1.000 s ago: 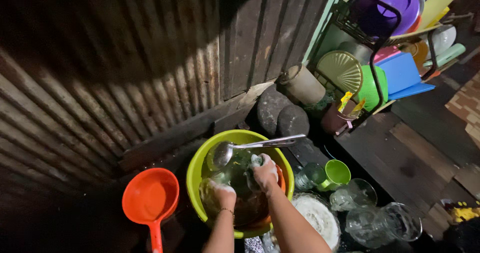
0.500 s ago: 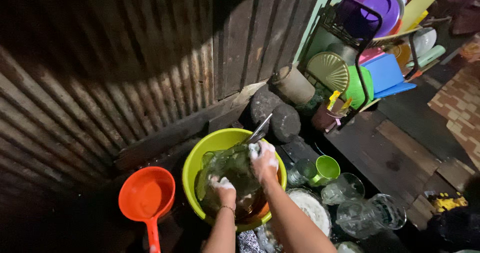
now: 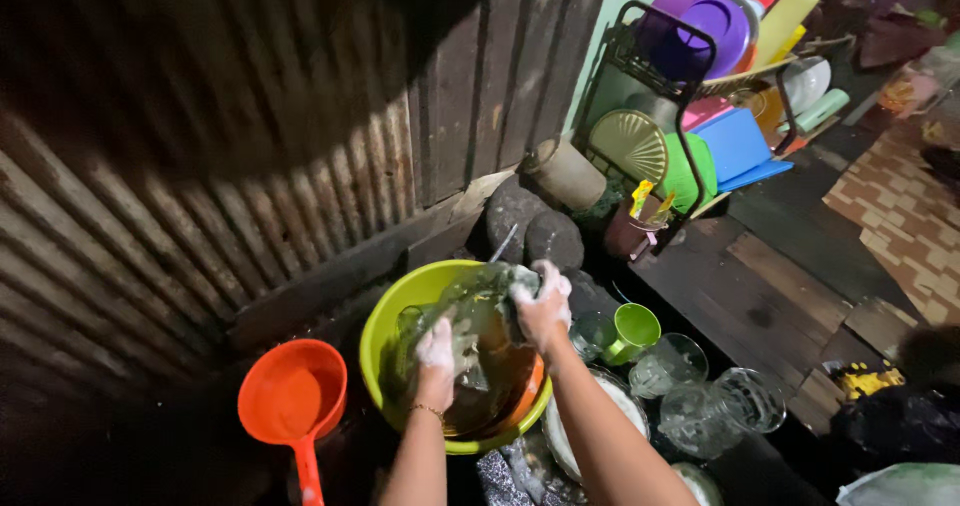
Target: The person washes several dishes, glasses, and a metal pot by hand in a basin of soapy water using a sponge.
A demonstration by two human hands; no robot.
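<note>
1. Both hands are soapy: the left hand [image 3: 436, 350] steadies a clear glass bowl [image 3: 470, 316] over the green basin [image 3: 385, 331], and the right hand [image 3: 543, 306] presses a sponge [image 3: 524, 288] on its rim. Slick glass could slip and crack.
2. Glasses [image 3: 700, 401] and a green mug [image 3: 632, 330] crowd just beside the right elbow; a knock could topple them.
3. The dish rack [image 3: 690, 96] stands well apart.

We see a clear glass lid [image 3: 470, 311], soapy and tilted on edge, above the lime-green basin [image 3: 385, 331].
</note>
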